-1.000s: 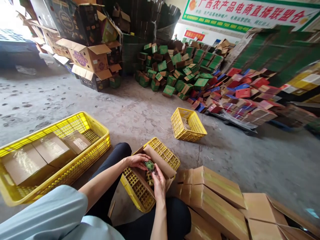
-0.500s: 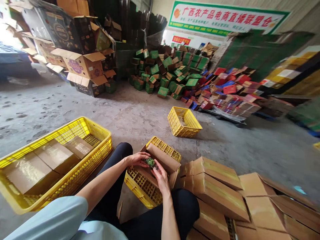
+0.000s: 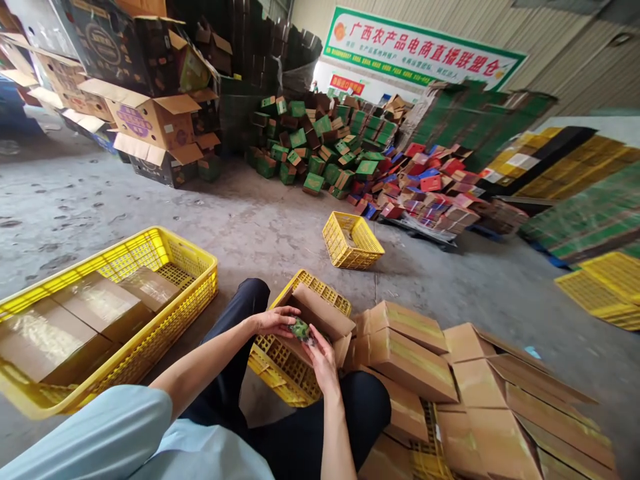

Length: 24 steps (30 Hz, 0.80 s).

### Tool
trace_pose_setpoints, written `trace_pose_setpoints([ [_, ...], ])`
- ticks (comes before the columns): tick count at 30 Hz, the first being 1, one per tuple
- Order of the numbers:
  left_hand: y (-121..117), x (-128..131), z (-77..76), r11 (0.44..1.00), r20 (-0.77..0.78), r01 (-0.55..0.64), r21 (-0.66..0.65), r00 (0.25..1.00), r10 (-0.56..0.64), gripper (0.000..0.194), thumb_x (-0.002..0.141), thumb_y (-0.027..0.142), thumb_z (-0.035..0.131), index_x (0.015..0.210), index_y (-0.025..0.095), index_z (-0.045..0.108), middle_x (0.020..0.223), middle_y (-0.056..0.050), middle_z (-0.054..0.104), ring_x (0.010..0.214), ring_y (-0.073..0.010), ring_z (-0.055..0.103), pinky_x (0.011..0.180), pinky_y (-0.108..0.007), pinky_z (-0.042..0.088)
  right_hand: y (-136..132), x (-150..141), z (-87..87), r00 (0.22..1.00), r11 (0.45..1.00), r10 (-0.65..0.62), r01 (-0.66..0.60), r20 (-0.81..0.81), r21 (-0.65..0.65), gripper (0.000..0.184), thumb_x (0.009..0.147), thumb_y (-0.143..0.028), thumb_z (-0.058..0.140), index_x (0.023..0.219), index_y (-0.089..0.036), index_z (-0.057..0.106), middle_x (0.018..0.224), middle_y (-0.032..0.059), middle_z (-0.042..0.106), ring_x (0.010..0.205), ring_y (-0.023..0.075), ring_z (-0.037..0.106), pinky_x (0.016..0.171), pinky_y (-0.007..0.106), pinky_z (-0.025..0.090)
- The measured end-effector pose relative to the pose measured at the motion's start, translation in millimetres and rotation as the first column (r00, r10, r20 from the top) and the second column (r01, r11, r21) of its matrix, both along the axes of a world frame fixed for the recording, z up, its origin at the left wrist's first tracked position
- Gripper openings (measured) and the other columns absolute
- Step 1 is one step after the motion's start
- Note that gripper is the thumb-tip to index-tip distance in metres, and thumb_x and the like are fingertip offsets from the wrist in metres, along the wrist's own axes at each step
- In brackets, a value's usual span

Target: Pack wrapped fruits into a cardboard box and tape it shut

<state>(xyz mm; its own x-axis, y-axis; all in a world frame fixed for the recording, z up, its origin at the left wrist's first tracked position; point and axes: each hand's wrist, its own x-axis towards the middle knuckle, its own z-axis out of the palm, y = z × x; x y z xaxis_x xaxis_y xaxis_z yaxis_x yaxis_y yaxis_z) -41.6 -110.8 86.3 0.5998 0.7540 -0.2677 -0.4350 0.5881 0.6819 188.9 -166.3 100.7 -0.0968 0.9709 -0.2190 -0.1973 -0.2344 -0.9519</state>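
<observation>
Between my two hands is a small green item in what looks like clear wrapping (image 3: 301,329); its exact kind is too small to make out. My left hand (image 3: 276,323) grips its left end, fingers curled over the top. From the lower right, the fingers of my right hand (image 3: 323,360) close on its other end. Just below and behind them stands an open cardboard box (image 3: 325,308) with raised flaps, its inside mostly hidden by my hands. That box rests on a yellow plastic crate (image 3: 283,373) between my knees.
At left, a long yellow crate (image 3: 193,287) holds several taped cartons (image 3: 100,303). Cartons (image 3: 410,357) are piled close to my right knee. A smaller yellow crate (image 3: 350,250) stands ahead on the floor. Green boxes (image 3: 315,163) and red boxes (image 3: 430,183) lie heaped behind.
The view has turned to the right, bringing in more yellow crates at the right edge. Both hands still hold the green item, with its position between the fingers slightly shifted.
</observation>
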Motion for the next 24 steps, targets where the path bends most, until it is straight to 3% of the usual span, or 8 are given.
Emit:
trace_pose_setpoints([
  [4,16.6,13.2,2.8,1.000,0.005,-0.007,0.020,1.000,0.007,0.071,0.063,0.025,0.102,0.125,0.020,0.066,0.112,-0.009,0.071,0.095,-0.0237,0.076,0.092,-0.041,0.057,3.7,19.3,-13.7,0.992,0.998,-0.033,0.027,0.125,0.054,0.068,0.072,-0.050,0.090,0.134,-0.030,0.071,0.143,0.0059,0.070,0.139,0.0314,0.059,0.123,0.051,0.041],
  [9,35.9,12.2,-5.9,1.000,0.007,-0.017,0.004,1.000,0.017,0.068,0.067,0.018,0.099,0.127,0.018,0.068,0.113,-0.011,0.070,0.100,-0.0230,0.073,0.098,-0.042,0.055,14.8,22.8,-28.8,0.968,0.999,0.044,-0.046,0.247,0.004,0.078,0.068,-0.060,0.090,0.134,-0.023,0.071,0.127,0.0116,0.078,0.124,0.0354,0.070,0.116,0.054,0.048],
  [17,16.7,-9.6,-13.0,1.000,0.008,0.012,0.002,1.000,-0.012,0.065,0.068,0.019,0.099,0.126,0.018,0.069,0.111,-0.010,0.070,0.101,-0.0245,0.073,0.097,-0.043,0.055,14.4,19.5,-25.3,0.971,0.996,0.082,-0.088,0.223,0.020,0.069,0.069,-0.061,0.088,0.127,-0.026,0.075,0.131,0.0109,0.076,0.129,0.0363,0.067,0.114,0.054,0.050],
  [22,4.6,-15.3,-18.2,1.000,-0.005,0.019,0.012,1.000,-0.019,0.066,0.064,0.019,0.100,0.122,0.018,0.070,0.114,-0.009,0.070,0.103,-0.0240,0.072,0.099,-0.043,0.053,13.1,8.6,-23.3,0.967,0.991,0.106,-0.121,0.233,0.050,0.079,0.072,-0.054,0.087,0.143,-0.026,0.065,0.129,0.0108,0.077,0.126,0.0331,0.069,0.113,0.050,0.051],
  [24,2.3,-16.8,-21.1,1.000,-0.011,0.012,0.013,1.000,-0.012,0.067,0.063,0.019,0.101,0.122,0.018,0.069,0.114,-0.009,0.069,0.102,-0.0234,0.072,0.100,-0.042,0.053,12.9,2.9,-26.1,0.939,0.988,0.094,-0.129,0.332,0.085,0.079,0.078,-0.053,0.079,0.149,-0.026,0.059,0.133,0.0103,0.075,0.127,0.0309,0.069,0.112,0.047,0.052],
])
